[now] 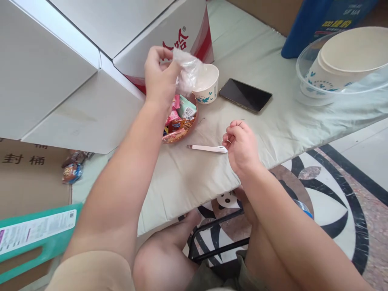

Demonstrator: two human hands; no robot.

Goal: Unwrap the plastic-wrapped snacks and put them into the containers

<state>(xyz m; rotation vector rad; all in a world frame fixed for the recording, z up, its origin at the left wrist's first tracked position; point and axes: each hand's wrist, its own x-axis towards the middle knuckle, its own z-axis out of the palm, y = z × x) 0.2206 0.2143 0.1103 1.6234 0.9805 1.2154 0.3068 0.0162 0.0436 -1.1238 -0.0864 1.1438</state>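
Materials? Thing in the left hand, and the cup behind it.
Wrapper in the left hand: thin clear plastic film, looks crinkled and see-through, glossy. Cup: likely paper, matte white with a blue print and a rolled rim.

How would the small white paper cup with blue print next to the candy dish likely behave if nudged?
The small white paper cup with blue print probably slides or tips easily: it looks thin-walled and light. It stands on a soft pale padded cover, likely an unsteady footing. The left hand holds crumpled clear plastic just beside the cup's rim.
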